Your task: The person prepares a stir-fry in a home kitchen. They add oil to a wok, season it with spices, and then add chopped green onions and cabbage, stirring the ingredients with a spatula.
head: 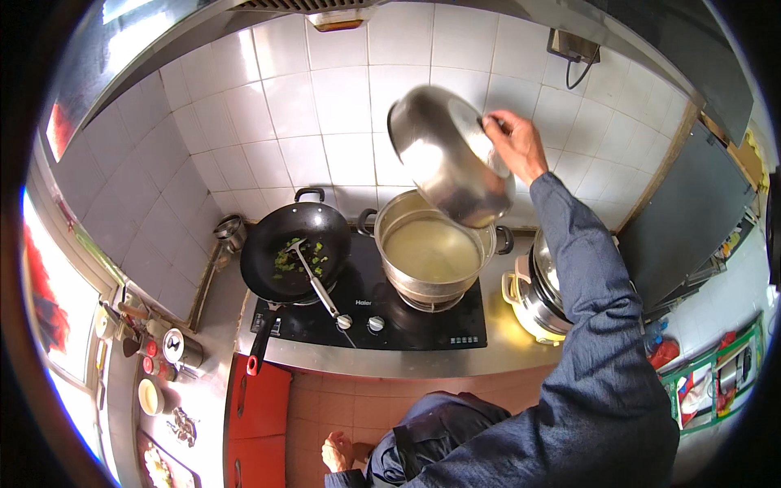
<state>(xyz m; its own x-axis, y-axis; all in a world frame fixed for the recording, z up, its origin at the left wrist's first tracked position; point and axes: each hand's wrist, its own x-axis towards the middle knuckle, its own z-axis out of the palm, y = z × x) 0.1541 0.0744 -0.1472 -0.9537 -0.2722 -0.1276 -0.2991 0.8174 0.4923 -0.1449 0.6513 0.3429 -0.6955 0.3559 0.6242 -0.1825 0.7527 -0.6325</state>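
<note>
My right hand point(517, 143) grips a deep, domed stainless-steel lid point(448, 161) by the dark knob on its top. The lid is tilted, its rim facing left, above the right part of a two-handled steel pot point(421, 287). Pale, cloudy liquid point(433, 250) lies in the pot, which stands on the right burner. My left hand point(338, 451) hangs low beside my body, away from the stove, with loosely curled fingers; whether anything is in it cannot be made out. On the left burner, a black wok point(268, 244) contains chopped greens point(287, 259) and a long-handled metal spatula point(317, 283).
The wok handle point(259, 341) juts past the black gas hob's point(360, 329) front edge. A yellow-based electric cooker point(537, 311) stands right of the pot, partly behind my sleeve. Jars point(155, 360), a bowl point(151, 396) and a cutting board point(165, 463) line the left counter. A range hood point(195, 46) hangs overhead.
</note>
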